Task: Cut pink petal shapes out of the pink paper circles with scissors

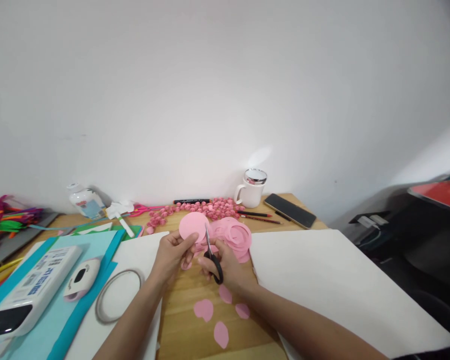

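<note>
My left hand (pixel 173 253) is closed on a round pink paper disc (pixel 193 225), holding it up over the wooden table (pixel 183 325). My right hand (pixel 228 265) grips black-handled scissors (pixel 213 255), whose blades point up into the disc's right edge. Behind the hands lies a pile of pink paper circles and rings (pixel 234 234). Small pink petal-shaped cut pieces (pixel 203 309) lie on the wood below my hands.
Large white sheets lie right (pixel 333 280) and left (pixel 131 260); a metal ring (pixel 118 295), blue paper, a white punch (pixel 81 277) and a white device (pixel 30 295) at left. Pink paper rosettes (pixel 210 207), a white mug (pixel 252 188), a phone (pixel 289 210), pencils and a marker sit by the wall.
</note>
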The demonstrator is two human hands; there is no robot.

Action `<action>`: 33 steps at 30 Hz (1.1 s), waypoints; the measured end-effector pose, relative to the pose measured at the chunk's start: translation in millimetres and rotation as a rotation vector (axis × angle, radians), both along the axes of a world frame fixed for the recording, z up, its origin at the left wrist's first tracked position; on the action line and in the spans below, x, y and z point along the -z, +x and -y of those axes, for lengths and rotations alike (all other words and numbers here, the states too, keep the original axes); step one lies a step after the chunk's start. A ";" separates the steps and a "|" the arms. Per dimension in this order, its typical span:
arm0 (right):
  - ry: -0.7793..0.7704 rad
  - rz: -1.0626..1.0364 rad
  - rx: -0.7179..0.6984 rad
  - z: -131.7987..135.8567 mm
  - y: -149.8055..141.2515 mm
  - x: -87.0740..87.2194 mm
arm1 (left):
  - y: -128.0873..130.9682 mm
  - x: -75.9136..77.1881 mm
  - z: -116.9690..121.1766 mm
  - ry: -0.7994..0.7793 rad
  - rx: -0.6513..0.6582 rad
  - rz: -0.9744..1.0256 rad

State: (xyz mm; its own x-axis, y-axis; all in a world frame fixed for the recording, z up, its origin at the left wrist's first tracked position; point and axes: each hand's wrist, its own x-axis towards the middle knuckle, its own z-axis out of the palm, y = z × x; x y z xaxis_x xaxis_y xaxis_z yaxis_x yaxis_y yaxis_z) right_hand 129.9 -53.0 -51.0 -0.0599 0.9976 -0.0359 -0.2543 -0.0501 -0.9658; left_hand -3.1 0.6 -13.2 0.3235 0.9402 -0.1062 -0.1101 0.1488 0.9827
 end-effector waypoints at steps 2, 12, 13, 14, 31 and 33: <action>0.011 -0.013 0.001 -1.1 0.3 0.1 | 0.0 -1.0 1.1 0.004 -0.018 -0.035; 0.059 -0.059 0.010 -3.8 0.1 -11.7 | 0.2 -4.3 1.0 -0.003 0.010 -0.069; 0.054 -0.056 0.009 -3.3 0.1 -11.7 | 0.1 -4.5 1.1 -0.002 0.010 -0.073; 0.047 -0.049 0.009 -2.8 0.2 -11.7 | 0.0 -5.0 1.4 -0.001 0.010 -0.074; 0.010 -0.001 0.016 -0.7 0.0 0.1 | -0.5 -2.5 -0.2 -0.008 0.000 0.033; 0.002 -0.005 -0.008 1.0 -0.3 -3.5 | -0.3 -0.6 -0.8 -0.023 0.007 0.050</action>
State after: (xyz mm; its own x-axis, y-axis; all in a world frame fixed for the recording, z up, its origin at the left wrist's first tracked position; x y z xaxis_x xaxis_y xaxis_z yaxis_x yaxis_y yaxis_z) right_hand 129.5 -54.0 -47.5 -0.0682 0.9971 -0.0334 -0.2586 -0.0500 -0.9647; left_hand -3.3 1.5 -12.7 0.3354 0.9355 -0.1114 -0.1581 0.1725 0.9722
